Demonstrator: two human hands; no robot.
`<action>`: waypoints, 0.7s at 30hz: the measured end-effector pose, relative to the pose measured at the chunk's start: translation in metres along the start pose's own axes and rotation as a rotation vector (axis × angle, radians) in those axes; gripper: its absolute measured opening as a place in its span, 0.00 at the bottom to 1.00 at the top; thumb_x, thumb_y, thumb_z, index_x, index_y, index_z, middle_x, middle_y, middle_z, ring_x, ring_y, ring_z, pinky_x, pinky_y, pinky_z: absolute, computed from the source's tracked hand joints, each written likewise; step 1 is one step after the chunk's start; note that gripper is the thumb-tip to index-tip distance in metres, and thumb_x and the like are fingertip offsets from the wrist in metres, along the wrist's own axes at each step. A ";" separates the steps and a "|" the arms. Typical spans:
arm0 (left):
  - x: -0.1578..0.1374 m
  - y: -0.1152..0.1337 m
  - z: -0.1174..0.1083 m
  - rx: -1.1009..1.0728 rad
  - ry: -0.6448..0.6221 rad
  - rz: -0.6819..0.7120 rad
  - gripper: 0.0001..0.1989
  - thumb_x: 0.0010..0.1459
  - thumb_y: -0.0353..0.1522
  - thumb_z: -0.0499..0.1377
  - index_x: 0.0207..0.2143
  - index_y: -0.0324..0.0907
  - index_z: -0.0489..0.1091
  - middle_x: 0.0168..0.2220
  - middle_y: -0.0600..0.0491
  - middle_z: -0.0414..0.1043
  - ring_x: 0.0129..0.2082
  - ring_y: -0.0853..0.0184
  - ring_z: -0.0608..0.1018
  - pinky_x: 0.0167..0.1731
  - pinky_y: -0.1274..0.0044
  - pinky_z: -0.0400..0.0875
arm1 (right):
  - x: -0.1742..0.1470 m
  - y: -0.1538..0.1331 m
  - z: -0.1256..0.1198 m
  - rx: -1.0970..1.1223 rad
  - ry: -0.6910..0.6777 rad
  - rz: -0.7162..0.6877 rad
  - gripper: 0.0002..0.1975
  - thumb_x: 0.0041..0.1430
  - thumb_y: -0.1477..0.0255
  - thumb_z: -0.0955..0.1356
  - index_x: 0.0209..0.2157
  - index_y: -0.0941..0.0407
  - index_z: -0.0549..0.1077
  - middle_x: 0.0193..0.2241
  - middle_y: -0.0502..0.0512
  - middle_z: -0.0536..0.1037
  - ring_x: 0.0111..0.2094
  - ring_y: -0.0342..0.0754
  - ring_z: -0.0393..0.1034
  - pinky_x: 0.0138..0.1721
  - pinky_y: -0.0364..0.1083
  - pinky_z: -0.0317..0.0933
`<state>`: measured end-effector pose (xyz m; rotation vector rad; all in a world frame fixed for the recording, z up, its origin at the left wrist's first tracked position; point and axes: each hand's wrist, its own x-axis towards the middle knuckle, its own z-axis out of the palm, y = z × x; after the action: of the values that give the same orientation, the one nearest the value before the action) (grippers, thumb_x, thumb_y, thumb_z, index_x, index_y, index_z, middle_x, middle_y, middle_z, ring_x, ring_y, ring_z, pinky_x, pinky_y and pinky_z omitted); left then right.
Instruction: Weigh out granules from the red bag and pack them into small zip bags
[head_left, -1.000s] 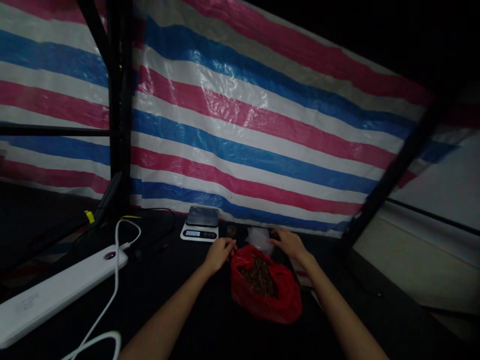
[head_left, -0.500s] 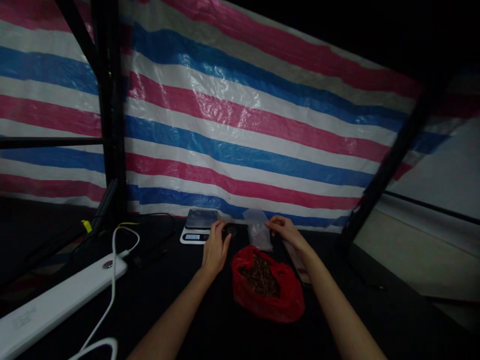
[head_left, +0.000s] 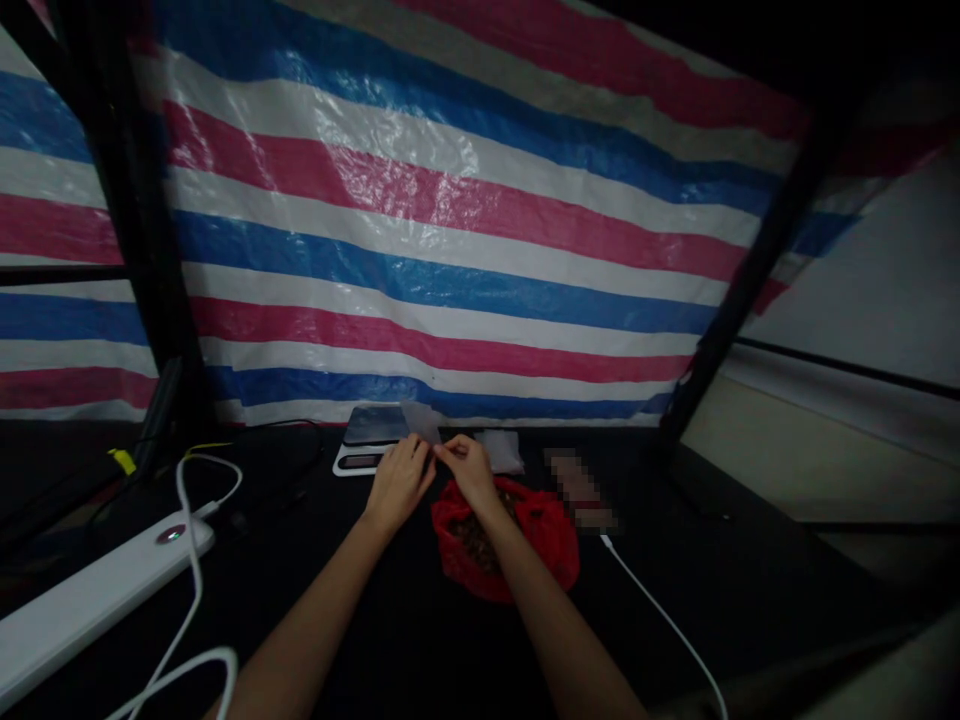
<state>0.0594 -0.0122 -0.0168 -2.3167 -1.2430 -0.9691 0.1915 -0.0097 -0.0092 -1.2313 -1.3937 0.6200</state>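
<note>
My right hand (head_left: pixel 469 468) pinches a small clear plastic bag (head_left: pixel 421 420) between thumb and fingertips. My left hand (head_left: pixel 401 478) meets it at the bag's lower edge, fingers bent and closed on the plastic. Behind the left hand, the bag partly overlaps a digital scale (head_left: pixel 361 461) with a dark top plate. Below my hands sits an open red plastic bag (head_left: pixel 551 545) holding brown, dry-looking bits (head_left: pixel 476 545); my right forearm crosses over it. More clear plastic bags (head_left: pixel 502 452) lie just beyond my right hand.
A white power strip (head_left: pixel 97 600) with a white cable (head_left: pixel 196 540) lies at left. To the right, a blurred-out flat object (head_left: pixel 581 490) has a white cord (head_left: pixel 667 610) beside it. A striped plastic sheet (head_left: pixel 450 240) hangs behind the black table, between dark posts.
My right hand has drawn a clear bag off the pile and carried it left to my left hand. The left hand has closed on it. The view has shifted right.
</note>
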 end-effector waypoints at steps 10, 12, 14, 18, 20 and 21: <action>0.000 0.000 0.003 -0.009 -0.170 -0.053 0.09 0.57 0.31 0.45 0.37 0.43 0.63 0.35 0.51 0.66 0.34 0.68 0.72 0.29 0.80 0.65 | 0.004 0.008 -0.004 0.201 -0.021 0.066 0.07 0.40 0.68 0.68 0.18 0.58 0.69 0.19 0.49 0.74 0.25 0.45 0.68 0.31 0.44 0.62; 0.000 -0.001 0.003 -0.026 -0.172 -0.070 0.09 0.57 0.30 0.45 0.38 0.43 0.63 0.36 0.51 0.67 0.36 0.67 0.72 0.30 0.79 0.66 | 0.004 0.008 -0.002 0.230 -0.024 0.030 0.08 0.41 0.67 0.69 0.19 0.58 0.70 0.20 0.49 0.74 0.26 0.45 0.69 0.32 0.44 0.62; 0.000 -0.001 0.002 -0.079 -0.146 -0.091 0.10 0.56 0.31 0.46 0.38 0.43 0.64 0.37 0.51 0.68 0.36 0.67 0.72 0.31 0.79 0.66 | 0.002 0.005 -0.002 0.271 -0.050 -0.037 0.09 0.40 0.67 0.70 0.24 0.58 0.73 0.24 0.51 0.76 0.29 0.47 0.70 0.36 0.46 0.63; 0.000 0.000 0.000 -0.216 -0.120 -0.225 0.11 0.57 0.35 0.46 0.37 0.42 0.65 0.31 0.52 0.72 0.31 0.67 0.74 0.28 0.79 0.64 | -0.003 -0.002 -0.003 0.340 -0.098 -0.078 0.18 0.36 0.67 0.72 0.34 0.57 0.74 0.34 0.55 0.77 0.37 0.50 0.71 0.41 0.48 0.63; 0.000 0.000 -0.001 -0.231 -0.120 -0.313 0.12 0.57 0.37 0.46 0.36 0.42 0.65 0.26 0.53 0.72 0.27 0.66 0.75 0.25 0.80 0.62 | -0.005 -0.003 -0.003 0.302 -0.128 -0.094 0.18 0.37 0.67 0.72 0.35 0.56 0.75 0.35 0.54 0.78 0.38 0.51 0.71 0.42 0.49 0.63; 0.000 0.001 -0.001 -0.237 -0.118 -0.338 0.13 0.56 0.38 0.46 0.36 0.42 0.65 0.25 0.53 0.72 0.26 0.66 0.75 0.24 0.80 0.61 | -0.006 -0.003 -0.003 0.273 -0.141 -0.109 0.16 0.39 0.67 0.71 0.35 0.55 0.75 0.34 0.54 0.78 0.37 0.51 0.71 0.42 0.50 0.63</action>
<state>0.0595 -0.0134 -0.0159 -2.4168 -1.6909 -1.1565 0.1924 -0.0165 -0.0084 -0.9036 -1.4286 0.8037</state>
